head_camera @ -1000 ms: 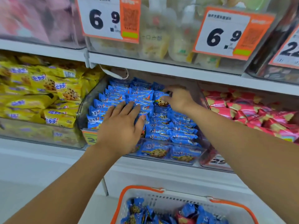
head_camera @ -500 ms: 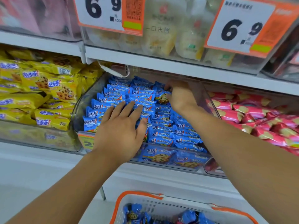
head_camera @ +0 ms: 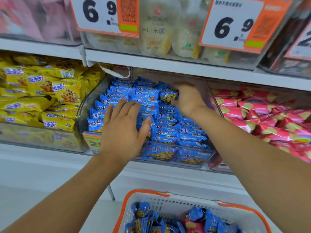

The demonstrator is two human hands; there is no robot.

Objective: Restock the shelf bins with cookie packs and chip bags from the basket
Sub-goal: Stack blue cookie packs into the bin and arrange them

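Yellow packs (head_camera: 42,95) flank our flat left hand (head_camera: 122,130); red bags (head_camera: 262,118) flank our right hand (head_camera: 188,98), pinching a blue cookie pack (head_camera: 168,95) lying crosswise.

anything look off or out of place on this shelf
A white cable with a plug hangs loose from under the upper shelf into the back of the blue cookie bin. Otherwise the packs sit in colour-matched bins; nothing looks spilled or torn.

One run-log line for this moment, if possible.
left hand: flat on blue cookie packs | right hand: grips blue cookie pack | middle bin | basket: not empty
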